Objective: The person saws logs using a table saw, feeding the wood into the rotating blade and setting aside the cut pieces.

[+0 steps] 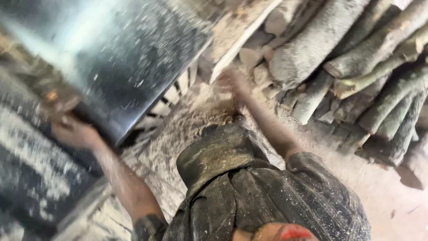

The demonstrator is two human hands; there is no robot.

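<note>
Under the head camera, my left hand (pixel 73 133) grips the lower edge of a dark, sawdust-flecked metal sheet (pixel 120 58), fingers apparently curled around it. To do this well, I would keep that hold firm. My right hand (pixel 232 82) reaches into the sawdust pile (pixel 196 116) beside stacked logs (pixel 356 58); blur hides whether its fingers are spread.

The person wears a dark grey-black shirt (pixel 267 192) with fine pale stripes, dusted with sawdust. The short sleeves end above the elbows; both forearms are bare. The left hand (pixel 73 133) and right hand (pixel 232 82) are ungloved and appear motion-blurred.
</note>
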